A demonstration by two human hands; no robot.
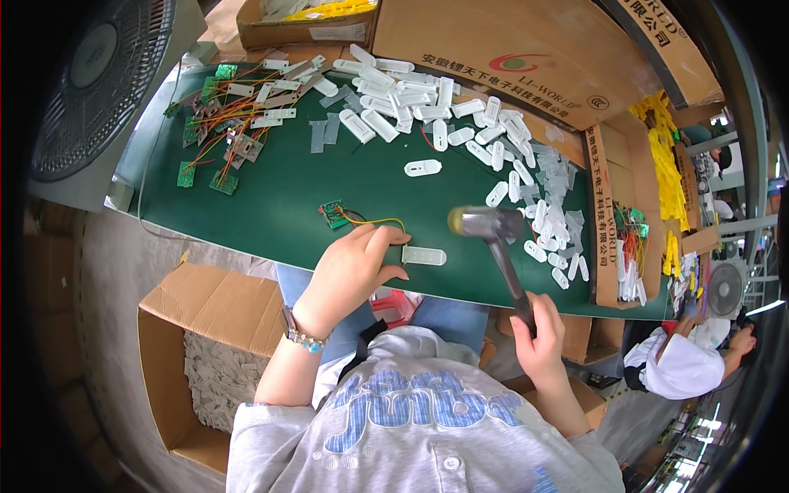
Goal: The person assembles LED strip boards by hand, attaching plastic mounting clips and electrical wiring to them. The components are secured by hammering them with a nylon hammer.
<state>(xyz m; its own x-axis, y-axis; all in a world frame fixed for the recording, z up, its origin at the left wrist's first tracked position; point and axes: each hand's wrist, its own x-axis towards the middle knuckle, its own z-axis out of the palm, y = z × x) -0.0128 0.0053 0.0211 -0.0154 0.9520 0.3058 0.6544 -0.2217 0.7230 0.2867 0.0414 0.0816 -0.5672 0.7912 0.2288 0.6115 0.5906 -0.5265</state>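
Near the front edge of the green table (288, 209), my left hand (349, 267) steadies the end of a small white oblong plastic case (426, 256) between thumb and forefinger. Yellow and dark wires run from that end to a little green circuit board (334, 214), lying just beyond the hand. My right hand (540, 335) is wrapped round the black handle of a hammer (501, 246). Its dark head with a yellowish face is held to the right of the case, apart from it. A single white case part (422, 168) lies farther back.
Wired circuit boards (226, 140) cover the table's far left. White case parts (394, 94) and clear plastic pieces (555, 177) spread across the back and right. Cardboard boxes (485, 49) line the rear. A fan (99, 82) stands left; an open carton (205, 378) sits below. Another person (686, 357) works at right.
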